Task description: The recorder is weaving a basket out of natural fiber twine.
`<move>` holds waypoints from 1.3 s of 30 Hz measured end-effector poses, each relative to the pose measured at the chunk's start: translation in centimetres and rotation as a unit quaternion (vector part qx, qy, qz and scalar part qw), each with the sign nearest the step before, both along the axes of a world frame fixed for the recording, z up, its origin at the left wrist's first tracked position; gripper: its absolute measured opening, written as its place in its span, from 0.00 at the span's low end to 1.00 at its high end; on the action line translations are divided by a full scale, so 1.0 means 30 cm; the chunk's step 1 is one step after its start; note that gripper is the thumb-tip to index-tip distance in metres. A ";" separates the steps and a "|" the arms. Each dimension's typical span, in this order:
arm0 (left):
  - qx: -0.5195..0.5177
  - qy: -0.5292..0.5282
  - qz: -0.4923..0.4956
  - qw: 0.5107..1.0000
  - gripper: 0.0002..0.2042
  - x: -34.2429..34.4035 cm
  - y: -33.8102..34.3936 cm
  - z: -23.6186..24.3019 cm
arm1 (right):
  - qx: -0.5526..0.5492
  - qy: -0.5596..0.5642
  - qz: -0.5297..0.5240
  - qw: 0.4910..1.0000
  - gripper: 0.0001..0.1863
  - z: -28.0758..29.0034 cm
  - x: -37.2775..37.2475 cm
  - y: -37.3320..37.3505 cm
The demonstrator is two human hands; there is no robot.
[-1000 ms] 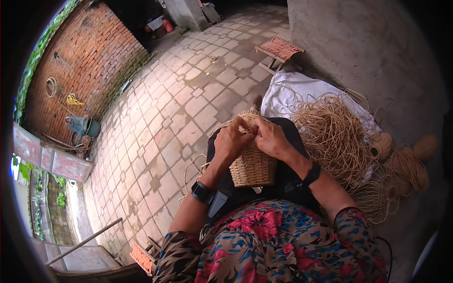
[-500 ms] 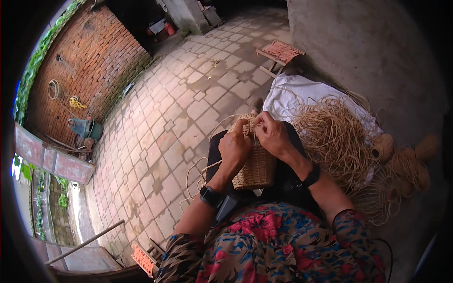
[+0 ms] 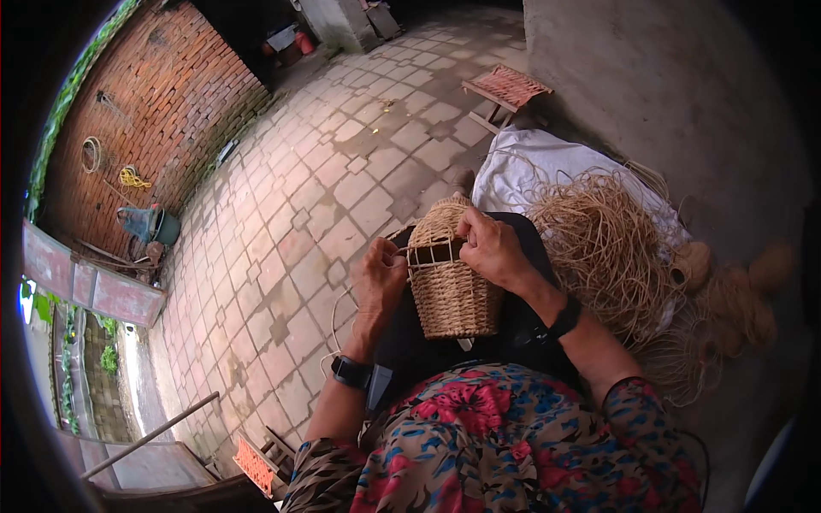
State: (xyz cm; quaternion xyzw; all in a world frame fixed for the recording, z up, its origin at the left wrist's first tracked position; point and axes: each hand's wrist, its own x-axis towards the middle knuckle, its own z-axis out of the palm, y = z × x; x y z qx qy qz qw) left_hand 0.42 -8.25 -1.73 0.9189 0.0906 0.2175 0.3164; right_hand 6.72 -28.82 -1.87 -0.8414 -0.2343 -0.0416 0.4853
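A woven straw basket [image 3: 453, 303] rests on my lap over dark trousers [image 3: 534, 248], with a square opening crossed by bars in its upper part. At the basket's left, my left hand [image 3: 381, 278] is pinched on a thin straw cord [image 3: 402, 254] beside the opening. My right hand [image 3: 492, 248] grips the basket at the opening's right edge, fingers curled; its fingertips are partly hidden. Loose cord hangs down to the left of my left arm.
A white sack cloth [image 3: 513, 162] with tangled straw cord [image 3: 607, 239] and cord balls [image 3: 688, 265] lies at the right. Red-seated stools [image 3: 506, 85] stand ahead and at lower left. A brick wall [image 3: 154, 111], a bucket [image 3: 164, 231] and a pole [image 3: 150, 436] are on the left.
My left hand has moved left and down from the basket's middle, uncovering its front and opening. My right hand stays at the right edge, slightly shifted.
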 end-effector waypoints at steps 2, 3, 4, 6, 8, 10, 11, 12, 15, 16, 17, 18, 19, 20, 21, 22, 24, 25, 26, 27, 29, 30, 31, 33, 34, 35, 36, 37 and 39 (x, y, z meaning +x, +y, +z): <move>-0.051 0.014 0.003 0.999 0.05 -0.015 0.089 -0.022 | -0.003 0.002 -0.001 1.000 0.12 0.007 -0.006 -0.003; -0.073 0.038 -0.009 0.997 0.06 -0.020 0.110 -0.012 | -0.004 0.005 -0.005 1.000 0.12 0.009 -0.006 -0.005; -0.094 0.062 -0.022 0.993 0.07 -0.024 0.119 -0.007 | -0.007 0.004 -0.003 1.000 0.12 0.007 -0.008 -0.008; -0.198 0.117 -0.029 0.973 0.06 -0.021 0.106 0.020 | -0.014 -0.005 -0.028 0.999 0.12 0.007 -0.013 -0.014; -0.531 0.177 -0.089 0.824 0.07 -0.013 0.071 0.046 | -0.019 -0.005 -0.019 1.000 0.12 0.018 -0.019 -0.022; -0.547 0.177 -0.112 0.811 0.07 0.010 0.054 0.033 | -0.017 0.020 -0.005 1.000 0.11 0.032 -0.022 -0.018; -0.481 0.184 -0.137 0.846 0.07 0.017 0.043 0.031 | -0.020 0.018 0.000 1.000 0.11 0.035 -0.023 -0.013; -0.412 0.192 -0.163 0.876 0.07 0.024 0.023 0.025 | -0.026 0.025 -0.004 0.999 0.11 0.034 -0.025 -0.015; -0.147 0.121 -0.109 0.976 0.09 0.023 -0.041 0.006 | -0.031 0.023 -0.008 0.999 0.11 0.033 -0.027 -0.018; -0.014 0.043 -0.087 0.995 0.10 0.022 -0.057 -0.003 | -0.028 0.014 -0.010 0.999 0.11 0.032 -0.029 -0.018; -0.009 0.048 -0.062 0.997 0.13 0.029 -0.070 -0.007 | -0.029 0.014 -0.009 0.999 0.11 0.031 -0.031 -0.015; -0.010 0.048 -0.062 0.997 0.13 0.034 -0.078 0.000 | -0.024 0.000 -0.018 1.000 0.11 0.030 -0.033 -0.011; -0.016 0.071 -0.057 0.996 0.14 0.038 -0.086 0.012 | -0.018 -0.015 -0.027 0.999 0.11 0.029 -0.035 -0.012; -0.022 0.094 -0.052 0.994 0.15 0.039 -0.092 0.018 | -0.019 -0.014 -0.027 0.999 0.11 0.028 -0.037 -0.018; -0.021 0.094 -0.052 0.994 0.15 0.038 -0.086 0.016 | -0.010 0.000 -0.032 0.999 0.11 0.030 -0.038 -0.023; -0.211 0.102 -0.070 0.970 0.16 0.034 -0.069 0.010 | -0.001 0.013 -0.036 0.999 0.10 0.033 -0.039 -0.028; -0.393 0.108 -0.085 0.909 0.17 0.023 -0.035 0.011 | 0.003 0.025 -0.030 0.999 0.11 0.041 -0.036 -0.042; -0.430 0.109 -0.076 0.893 0.17 0.016 -0.012 0.014 | 0.006 0.037 -0.023 0.999 0.11 0.043 -0.037 -0.048; -0.465 0.111 -0.066 0.876 0.17 0.008 0.012 0.018 | 0.006 0.038 -0.024 0.999 0.11 0.044 -0.039 -0.050; -0.310 0.093 -0.030 0.946 0.14 0.006 0.033 0.007 | 0.004 0.034 -0.028 0.999 0.11 0.046 -0.040 -0.049; -0.137 0.064 -0.014 0.988 0.13 -0.014 0.037 -0.024 | 0.001 0.030 -0.031 0.999 0.11 0.042 -0.038 -0.047; 0.042 0.032 0.002 0.999 0.13 -0.025 0.031 -0.016 | 0.000 0.017 -0.038 0.999 0.11 0.032 -0.034 -0.046; -0.022 0.043 0.022 0.999 0.14 -0.033 0.041 -0.018 | -0.001 0.004 -0.046 0.999 0.12 0.026 -0.032 -0.045; -0.080 0.039 0.048 0.995 0.15 -0.042 0.081 -0.059 | 0.001 -0.005 -0.041 0.999 0.12 0.023 -0.038 -0.036; -0.137 0.034 0.072 0.987 0.16 -0.044 0.104 -0.084 | 0.003 -0.014 -0.037 0.999 0.12 0.026 -0.040 -0.029; -0.173 0.073 0.074 0.979 0.18 -0.052 0.125 -0.109 | 0.004 -0.017 -0.034 0.999 0.12 0.028 -0.041 -0.028; -0.172 0.072 0.073 0.980 0.18 -0.055 0.122 -0.100 | -0.007 -0.009 -0.044 0.999 0.12 0.025 -0.043 -0.032; -0.092 0.022 0.035 0.995 0.17 -0.057 0.115 -0.092 | -0.018 -0.001 -0.054 0.998 0.12 0.023 -0.039 -0.036; 0.027 -0.060 -0.041 0.997 0.13 -0.051 0.080 -0.039 | -0.011 -0.002 -0.045 0.999 0.11 0.018 -0.022 -0.058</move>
